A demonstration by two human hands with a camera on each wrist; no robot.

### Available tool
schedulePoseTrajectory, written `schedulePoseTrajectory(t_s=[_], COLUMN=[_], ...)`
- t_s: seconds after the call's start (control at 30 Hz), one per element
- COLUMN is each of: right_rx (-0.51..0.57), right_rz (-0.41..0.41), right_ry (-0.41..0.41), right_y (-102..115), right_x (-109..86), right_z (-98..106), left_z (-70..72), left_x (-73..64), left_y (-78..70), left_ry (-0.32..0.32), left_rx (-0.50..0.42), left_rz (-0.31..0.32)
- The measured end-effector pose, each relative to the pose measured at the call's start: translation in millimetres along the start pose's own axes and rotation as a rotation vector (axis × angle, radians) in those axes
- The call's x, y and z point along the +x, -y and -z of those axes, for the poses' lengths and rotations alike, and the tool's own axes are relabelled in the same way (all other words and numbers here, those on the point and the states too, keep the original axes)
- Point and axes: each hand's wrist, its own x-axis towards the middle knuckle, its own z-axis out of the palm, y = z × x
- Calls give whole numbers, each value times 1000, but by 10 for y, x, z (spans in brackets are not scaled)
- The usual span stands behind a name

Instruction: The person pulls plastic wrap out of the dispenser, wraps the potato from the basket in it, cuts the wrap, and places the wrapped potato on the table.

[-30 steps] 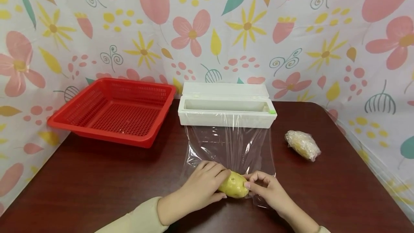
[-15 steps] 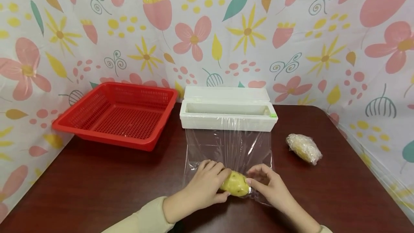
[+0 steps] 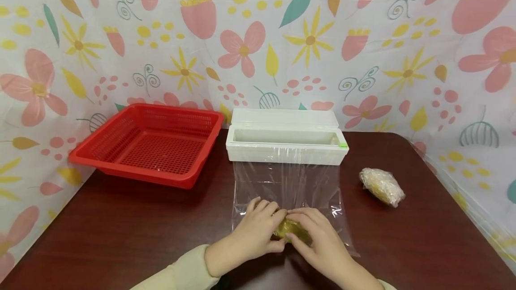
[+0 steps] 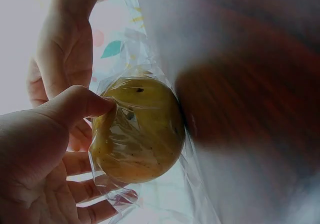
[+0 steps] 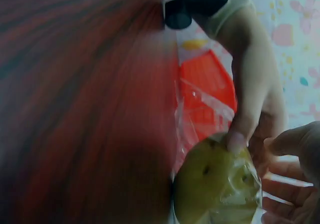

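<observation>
A yellow potato (image 3: 291,231) lies near the front of the table, wrapped in clear plastic film, with creased film over its skin in the left wrist view. My left hand (image 3: 254,229) grips its left end, thumb in front and fingers over the back. My right hand (image 3: 318,240) curves over its right part, thumb on the near side and fingertips on the far side, close to the left fingers. A sheet of cling film (image 3: 266,185) runs from the white dispenser box (image 3: 287,155) toward me and passes under both hands.
A red plastic basket (image 3: 133,168) stands at the back left. Right of the film lies another film-wrapped, yellowish bundle (image 3: 381,186). The dispenser's lid (image 3: 284,117) is raised, and a flowered cloth (image 3: 161,35) hangs behind the dark table (image 3: 427,236).
My right hand has moved left from the potato's right end and now reaches over it, near the left fingers. The left hand keeps its grip. The head view has shifted slightly.
</observation>
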Motion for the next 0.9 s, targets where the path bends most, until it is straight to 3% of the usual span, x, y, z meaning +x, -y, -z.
schedulePoseTrajectory(t_s=[0.13,0.43,0.6,0.9], right_rx=[-73,-161,-145,-116], right_rz=[-40,-73,-89,-29], right_ry=[88,180,175,173], right_y=[28,69,58,-53], right_x=[-1,2,-12,-7], right_z=[2,49,43,31], left_z=[-4,20,22,4], left_x=[10,7,18,26], left_y=[-1,31,43,103], left_ry=[-3,22,28,76], left_rx=[-14,-28,-43,-127], left_rz=[-8,7,21,38])
